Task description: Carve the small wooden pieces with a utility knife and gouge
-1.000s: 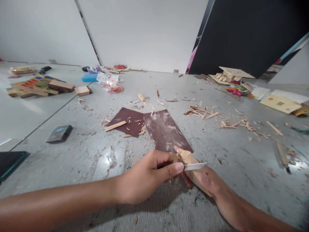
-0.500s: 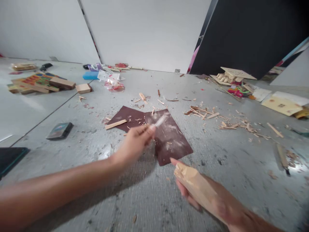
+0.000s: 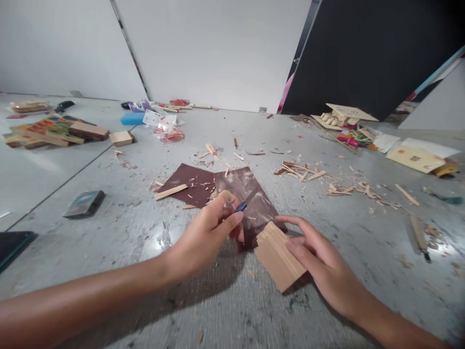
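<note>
Wood block [image 3: 279, 261] is showing a broader face than before, sitting at 5 o'clock from the brown sheet [image 3: 263, 209]. Right hand [image 3: 324, 261] is gripping its side, some fingers hidden; left hand [image 3: 207, 227] is pinching a blue-handled blade [image 3: 241, 207]. Probably light, stiff, so I'm favoring the uncarved end.

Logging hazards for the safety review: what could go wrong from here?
1. Cut: the thin blade in the left grip is bare, and the right grip has its index finger stretched out nearby; a slip might nick it.
2. Twist: the right grip has the wooden block by one side, so force on the opposite side might turn it.
3. Clutter: wood strips overlap the left brown sheet, so anything laid there may rock.
</note>
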Motion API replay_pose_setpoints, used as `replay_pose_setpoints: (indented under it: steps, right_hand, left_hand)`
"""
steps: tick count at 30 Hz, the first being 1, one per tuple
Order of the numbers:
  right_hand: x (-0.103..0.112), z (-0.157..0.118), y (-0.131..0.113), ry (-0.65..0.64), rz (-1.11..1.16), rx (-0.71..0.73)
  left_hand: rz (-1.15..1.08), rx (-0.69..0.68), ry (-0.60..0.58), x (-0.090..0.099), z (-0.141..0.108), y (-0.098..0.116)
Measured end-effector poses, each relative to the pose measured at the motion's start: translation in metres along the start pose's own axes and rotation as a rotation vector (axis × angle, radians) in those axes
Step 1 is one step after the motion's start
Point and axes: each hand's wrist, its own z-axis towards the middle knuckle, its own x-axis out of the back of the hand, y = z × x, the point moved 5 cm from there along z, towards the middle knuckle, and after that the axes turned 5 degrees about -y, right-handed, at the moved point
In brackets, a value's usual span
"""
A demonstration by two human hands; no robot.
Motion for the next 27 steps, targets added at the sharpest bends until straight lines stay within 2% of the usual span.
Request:
replay_pose_setpoints:
  steps: [2,4,9,15,20,22,27]
  right_hand:
    - [0.000,0.002,-0.002,-0.060,0.003,0.024]
    - [0.000,0.003,-0.004,-0.088,0.012,0.035]
    - [-0.001,0.002,-0.006,-0.137,-0.077,0.075]
    - [-0.004,0.000,-0.007,-0.185,-0.271,0.130]
    - [-0.011,-0.003,-0.008,-0.222,-0.298,0.167]
    - [-0.011,-0.003,-0.007,-0.183,-0.283,0.181]
    - [0.002,-0.002,-0.005,0.010,-0.221,0.215]
  left_hand:
    - [0.258,-0.005,0.017,0.012,0.007,0.001]
    - [0.414,0.007,0.042,0.026,0.014,0.002]
    - [0.572,0.064,0.060,0.044,0.023,0.003]
    - [0.567,0.085,-0.012,0.035,0.020,0.005]
    - [0.483,0.041,-0.086,0.021,0.016,0.003]
    - [0.465,0.012,-0.105,0.015,0.014,0.001]
    - [0.545,-0.099,-0.103,0.007,0.007,-0.004]
